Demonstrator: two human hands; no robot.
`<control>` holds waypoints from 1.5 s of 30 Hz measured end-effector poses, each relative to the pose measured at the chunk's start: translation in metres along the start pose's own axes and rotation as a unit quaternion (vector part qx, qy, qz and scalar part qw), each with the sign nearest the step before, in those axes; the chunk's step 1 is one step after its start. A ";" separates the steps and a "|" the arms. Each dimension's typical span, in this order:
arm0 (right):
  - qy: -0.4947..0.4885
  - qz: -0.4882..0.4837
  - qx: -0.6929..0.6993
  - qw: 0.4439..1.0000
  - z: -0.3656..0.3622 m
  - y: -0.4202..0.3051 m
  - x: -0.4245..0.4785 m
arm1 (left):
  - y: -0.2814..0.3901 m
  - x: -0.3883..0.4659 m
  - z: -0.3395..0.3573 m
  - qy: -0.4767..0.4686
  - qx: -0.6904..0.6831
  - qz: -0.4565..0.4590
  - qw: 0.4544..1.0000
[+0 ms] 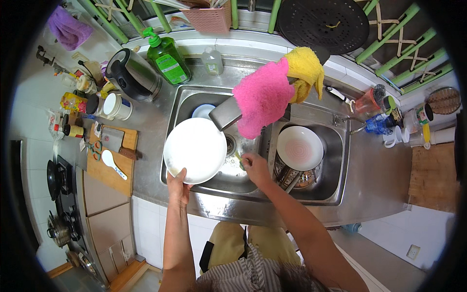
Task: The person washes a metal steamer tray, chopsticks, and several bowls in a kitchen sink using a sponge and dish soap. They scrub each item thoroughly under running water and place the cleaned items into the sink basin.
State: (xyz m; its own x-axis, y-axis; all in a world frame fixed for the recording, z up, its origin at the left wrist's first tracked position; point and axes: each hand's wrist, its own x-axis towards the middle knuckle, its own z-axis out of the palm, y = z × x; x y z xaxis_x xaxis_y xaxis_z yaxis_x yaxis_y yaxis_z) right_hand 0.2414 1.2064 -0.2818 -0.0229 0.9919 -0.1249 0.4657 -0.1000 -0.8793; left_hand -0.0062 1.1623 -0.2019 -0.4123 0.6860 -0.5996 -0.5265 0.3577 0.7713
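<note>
My left hand [178,186] grips the lower rim of a white plate [195,149], thumb on top. The plate is over the left sink basin [233,179], its upper edge near the end of the metal faucet [225,115]. Inside that basin, to the right of the plate, my right hand [257,168] pinches a small yellow-green piece [240,161], which looks like a sponge; the fingers partly hide it. A blue-white dish [203,111] shows partly behind the plate. In the right basin, a white bowl with pinkish rings [300,148] rests over a metal rack and handles.
Pink [262,95] and yellow [304,69] cloths drape over the faucet. A green soap bottle [169,62] and an electric kettle [133,75] stand behind left. A cutting board [120,171] holds a cleaver [113,138], scissors and a white spoon [114,164]. Cups and jars crowd the right.
</note>
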 end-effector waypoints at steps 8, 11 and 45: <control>0.039 0.206 0.296 0.932 -0.022 -0.008 0.005 | -0.020 0.020 0.018 0.003 0.220 0.014 0.975; 0.026 0.248 0.362 0.898 -0.035 -0.013 -0.001 | -0.057 0.044 0.034 -0.016 0.178 -0.010 0.984; 0.124 0.177 0.546 0.809 -0.086 -0.078 0.091 | -0.200 0.185 0.011 0.279 -0.308 -0.172 0.893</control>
State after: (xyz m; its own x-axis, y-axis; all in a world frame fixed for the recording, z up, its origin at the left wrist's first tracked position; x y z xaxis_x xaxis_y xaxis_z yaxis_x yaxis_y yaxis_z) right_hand 0.2789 1.3115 -0.1854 0.1832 0.8577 -0.4805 -0.6587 -0.2557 -0.7076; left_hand 0.0308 1.2250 -0.4645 -0.3636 0.1195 -0.9239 -0.9316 -0.0472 0.3605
